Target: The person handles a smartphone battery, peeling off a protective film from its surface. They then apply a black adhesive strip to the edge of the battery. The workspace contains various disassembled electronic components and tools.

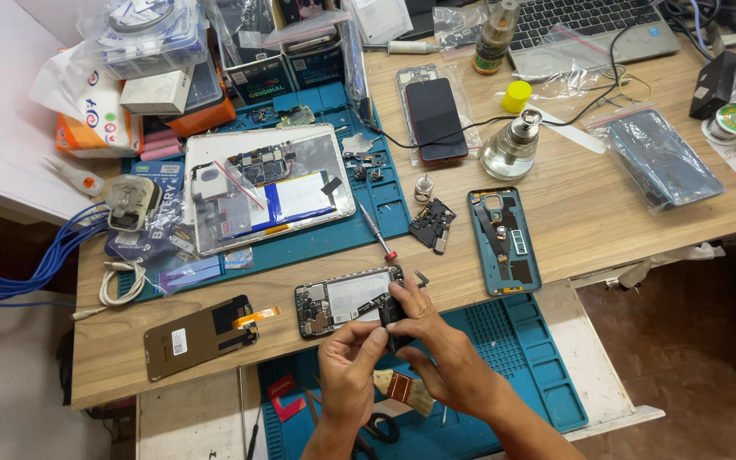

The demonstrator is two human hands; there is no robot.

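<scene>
Nearest, the left hand (349,368) and right hand (436,353) meet over the near edge of the bench. Both are curled tight, fingertips pinching one small black part (392,328) between them, just in front of an opened phone (349,300). The phone lies flat with its back off, showing a dark board, a pale shiny battery face and loose black flex near the right hand. So the stripping-down looks well advanced: cover off and insides exposed, while the board and battery sit in place.

Under the wrists lies a ribbed teal mat (521,358), with a bristle brush (404,388) and black scissors (381,426) on it.

To the left lies a detached screen (198,336), flat and brown-glossy, with an orange flex at its right end. To the right a teal frame (504,240) lies bare, beside a little black bracket (433,223) and a red-tipped screwdriver (376,232).

Farther off, an opened tablet (270,186) rests on a second mat, silver-rimmed. A red-edged phone (436,119) and a round glass bottle (513,145) stand on the wood. A laptop (589,25) sits at the far edge.
</scene>
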